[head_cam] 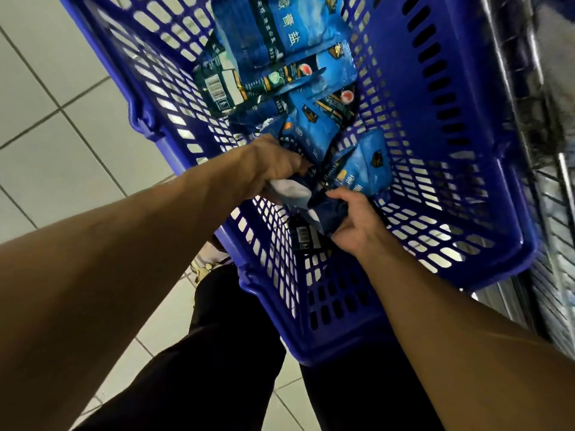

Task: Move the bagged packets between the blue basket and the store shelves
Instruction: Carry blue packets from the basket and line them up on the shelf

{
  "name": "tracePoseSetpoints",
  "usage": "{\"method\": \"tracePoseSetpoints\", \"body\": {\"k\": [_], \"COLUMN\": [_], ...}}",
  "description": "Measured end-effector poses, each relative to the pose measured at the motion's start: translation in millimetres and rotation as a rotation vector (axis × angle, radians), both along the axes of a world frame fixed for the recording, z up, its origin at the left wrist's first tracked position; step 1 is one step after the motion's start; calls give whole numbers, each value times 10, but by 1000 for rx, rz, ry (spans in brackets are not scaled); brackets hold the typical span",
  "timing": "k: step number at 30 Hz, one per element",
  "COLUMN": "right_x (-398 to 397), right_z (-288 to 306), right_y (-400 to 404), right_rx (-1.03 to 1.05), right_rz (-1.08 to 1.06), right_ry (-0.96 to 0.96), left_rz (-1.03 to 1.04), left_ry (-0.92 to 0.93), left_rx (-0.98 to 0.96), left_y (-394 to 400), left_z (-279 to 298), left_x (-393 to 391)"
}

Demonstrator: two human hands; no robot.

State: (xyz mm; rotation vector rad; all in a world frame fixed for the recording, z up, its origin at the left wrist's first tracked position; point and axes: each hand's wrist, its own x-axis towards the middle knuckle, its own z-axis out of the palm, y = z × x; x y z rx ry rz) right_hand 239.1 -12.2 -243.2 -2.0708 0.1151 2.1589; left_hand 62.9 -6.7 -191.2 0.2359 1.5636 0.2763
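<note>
A blue plastic basket (451,213) with slotted walls fills the middle of the head view and holds several blue bagged packets (289,35) printed with white characters. Both my hands are inside it near the front. My left hand (273,166) grips the top of a packet (298,192) with a white and dark blue patch. My right hand (354,222) pinches the lower dark edge of the same bundle. Another packet (367,166) stands tilted just behind my right hand.
Pale floor tiles (62,119) spread to the left. Metal store shelves (553,213) run along the right edge, blurred, close to the basket's right rim. My dark trouser legs (217,353) stand below the basket's front edge.
</note>
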Motion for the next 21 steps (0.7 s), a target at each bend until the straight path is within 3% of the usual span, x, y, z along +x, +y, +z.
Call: {"method": "tracePoseSetpoints", "body": {"k": [5, 12, 21], "right_x": [73, 183, -23], "right_z": [679, 2000, 3816], "right_y": [81, 29, -56], "right_rx": [48, 49, 254], "right_rz": [160, 176, 282], "right_ry": [8, 254, 305], "left_rz": [233, 631, 703], "left_ry": [-86, -297, -418], "left_rx": [-27, 122, 157], "left_y": [-170, -708, -1296], "left_z": [547, 1721, 3573], "left_x": [88, 55, -263]}}
